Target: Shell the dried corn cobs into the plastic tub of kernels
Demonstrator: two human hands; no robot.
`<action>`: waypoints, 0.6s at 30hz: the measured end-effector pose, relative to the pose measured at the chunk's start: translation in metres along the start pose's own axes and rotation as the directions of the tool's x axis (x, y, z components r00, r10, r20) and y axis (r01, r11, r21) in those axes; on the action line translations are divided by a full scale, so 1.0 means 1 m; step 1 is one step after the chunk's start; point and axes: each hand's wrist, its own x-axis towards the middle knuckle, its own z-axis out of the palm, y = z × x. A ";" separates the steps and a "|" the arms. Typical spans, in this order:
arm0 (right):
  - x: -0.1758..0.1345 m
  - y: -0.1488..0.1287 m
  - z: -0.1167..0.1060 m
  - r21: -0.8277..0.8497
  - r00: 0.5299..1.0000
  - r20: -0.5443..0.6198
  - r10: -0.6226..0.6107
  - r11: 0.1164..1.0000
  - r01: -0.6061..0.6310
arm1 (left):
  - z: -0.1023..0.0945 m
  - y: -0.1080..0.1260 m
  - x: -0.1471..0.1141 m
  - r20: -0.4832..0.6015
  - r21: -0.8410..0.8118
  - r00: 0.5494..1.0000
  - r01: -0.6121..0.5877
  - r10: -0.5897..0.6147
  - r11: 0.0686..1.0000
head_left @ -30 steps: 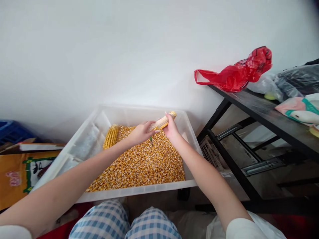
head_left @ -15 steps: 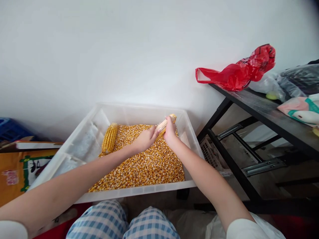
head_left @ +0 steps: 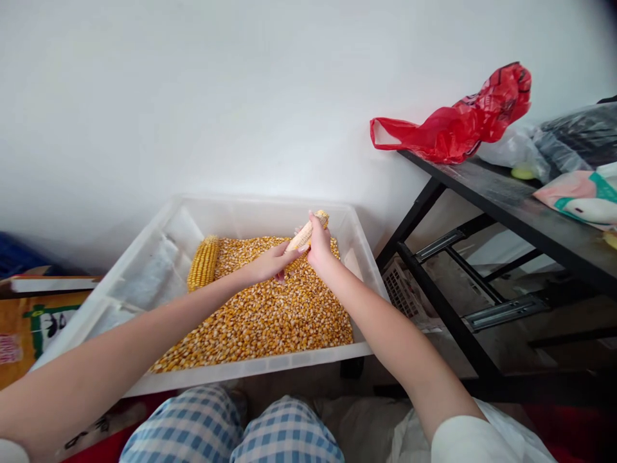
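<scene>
1. Left hand [head_left: 272,263] at the lower end of a corn cob [head_left: 299,242], thumb laid along it, fingers bent underneath; how firmly they press, I cannot tell.
2. Right hand [head_left: 321,245] wrapped round the cob nearer its upper end, thumb on top, gripping it.
3. Cob tilted, upper end toward the wall [head_left: 270,96]; it is held above the loose kernels [head_left: 289,321]. Pale, bare stretch along its upper face; yellow at the tip.
4. Kernels heaped in a whitish plastic tub [head_left: 241,372].
5. Second cob [head_left: 203,263], thick with yellow kernels, lies at the left edge of the heap.
6. Right of the tub: dark table [head_left: 486,186], red plastic bag [head_left: 448,135] on its near-wall corner.
7. Checked trousers [head_left: 284,431] below the tub's near rim.
</scene>
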 end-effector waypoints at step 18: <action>0.016 -0.017 0.002 -0.176 0.996 0.057 -0.061 0.982 0.071 | 0.008 0.004 0.004 -0.022 -0.122 0.996 -0.083 0.081 0.989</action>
